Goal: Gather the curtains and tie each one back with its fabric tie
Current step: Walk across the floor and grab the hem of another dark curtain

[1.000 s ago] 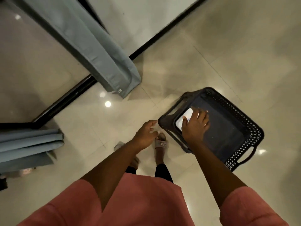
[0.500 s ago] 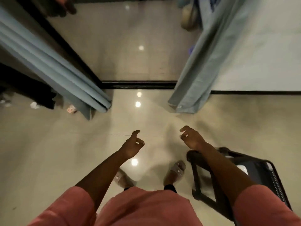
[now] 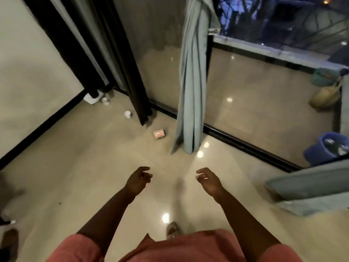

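Observation:
A grey-blue curtain (image 3: 192, 76) hangs gathered in folds ahead of me, its hem just above the floor beside the black door track. A second grey-blue curtain (image 3: 311, 188) shows only its lower part at the right edge. No fabric tie is visible. My left hand (image 3: 138, 180) and my right hand (image 3: 208, 179) are both held out low in front of me, fingers loosely curled, holding nothing, well short of the hanging curtain.
A dark curtain (image 3: 105, 53) hangs at the left by the wall. A small patterned cup (image 3: 159, 133) and white pots (image 3: 128, 114) lie on the tiled floor. Beyond the glass stand a blue bucket (image 3: 324, 148) and a tan bag (image 3: 324, 95).
My view has swung left from the black basket to the gathered curtain. My right hand left the basket; both hands now hang free in front of me.

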